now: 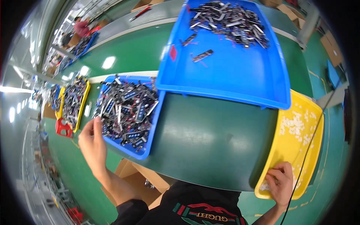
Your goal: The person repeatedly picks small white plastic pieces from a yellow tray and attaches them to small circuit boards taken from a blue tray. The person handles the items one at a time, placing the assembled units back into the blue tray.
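Observation:
My left hand [92, 144] rests against the near-left rim of a small blue tray [150, 138] heaped with several dark, flat electronic parts [125, 108]; its fingers are apart and hold nothing. My right hand [280, 182] reaches into the near corner of a yellow tray [279, 150] scattered with small white pieces [296, 125], fingers curled down among them; I cannot tell whether it has picked any up. A large blue tray [240, 71] with more dark parts [228, 20] piled at its far end overlaps both trays.
A dark green bench top [210, 138] lies between the trays. An open cardboard box [140, 182] sits below its front edge. Further yellow and blue trays [75, 101] of parts line the bench to the left, by a red object [63, 127]. Another person [80, 26] works far off.

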Tool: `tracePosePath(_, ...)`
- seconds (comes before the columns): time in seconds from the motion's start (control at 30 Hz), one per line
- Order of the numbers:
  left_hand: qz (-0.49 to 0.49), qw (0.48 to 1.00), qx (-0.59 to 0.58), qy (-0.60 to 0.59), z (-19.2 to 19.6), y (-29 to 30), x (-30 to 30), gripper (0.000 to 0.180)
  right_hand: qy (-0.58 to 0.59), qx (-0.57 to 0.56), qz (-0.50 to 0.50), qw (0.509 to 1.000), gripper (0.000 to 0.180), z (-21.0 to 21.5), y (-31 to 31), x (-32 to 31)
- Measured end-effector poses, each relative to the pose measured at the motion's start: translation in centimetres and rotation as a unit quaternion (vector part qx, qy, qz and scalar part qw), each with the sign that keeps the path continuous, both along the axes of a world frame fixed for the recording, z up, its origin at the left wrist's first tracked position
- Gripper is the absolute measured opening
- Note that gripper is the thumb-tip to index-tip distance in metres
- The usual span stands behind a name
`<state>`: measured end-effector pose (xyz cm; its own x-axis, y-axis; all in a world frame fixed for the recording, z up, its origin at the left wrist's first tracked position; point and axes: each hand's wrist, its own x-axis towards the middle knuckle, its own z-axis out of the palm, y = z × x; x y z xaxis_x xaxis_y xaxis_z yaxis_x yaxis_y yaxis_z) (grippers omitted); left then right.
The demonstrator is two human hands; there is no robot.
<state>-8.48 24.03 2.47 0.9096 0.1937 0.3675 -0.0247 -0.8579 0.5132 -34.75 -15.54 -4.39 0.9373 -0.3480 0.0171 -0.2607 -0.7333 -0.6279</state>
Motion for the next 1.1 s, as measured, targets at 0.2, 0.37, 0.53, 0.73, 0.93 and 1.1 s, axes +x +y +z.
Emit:
tracePosePath(0.2, -0.279, 0.957, 0.058, -0.047, 1.8, -12.4, 2.0, 0.018, 0.023, -0.039, 0.005, 0.999, 0.027, 1.1, -0.5, -0.5)
tracePosePath(0.37, -0.391, 0.88, 0.264, 0.06, 0.0, -21.6, 10.2, 0.03, -0.001, -0.043, 0.008, 0.999, 0.018, 1.0, -0.9, -1.4)
tracePosePath(0.53, -0.419, 0.842, 0.338, 0.046, -5.7, -24.5, 17.7, 0.039, -0.06, -0.069, -0.053, 0.994, 0.014, 0.3, -0.6, -2.5)
tracePosePath(0.73, -0.426, 0.881, 0.138, 0.156, -7.5, -25.5, 18.3, 0.044, -0.176, -0.057, -0.162, 0.969, 0.017, 0.0, -0.3, -3.0)
tracePosePath(0.93, -0.417, 0.884, 0.137, 0.159, -5.1, -24.2, 15.7, 0.021, -0.298, 0.016, -0.109, 0.948, 0.019, 1.1, 1.3, 0.5)
tracePosePath(1.1, -0.44, 0.891, -0.004, 0.107, 0.5, -23.6, 4.4, 0.023, -0.34, 0.082, -0.069, 0.934, 0.019, 1.2, 2.1, 2.4)
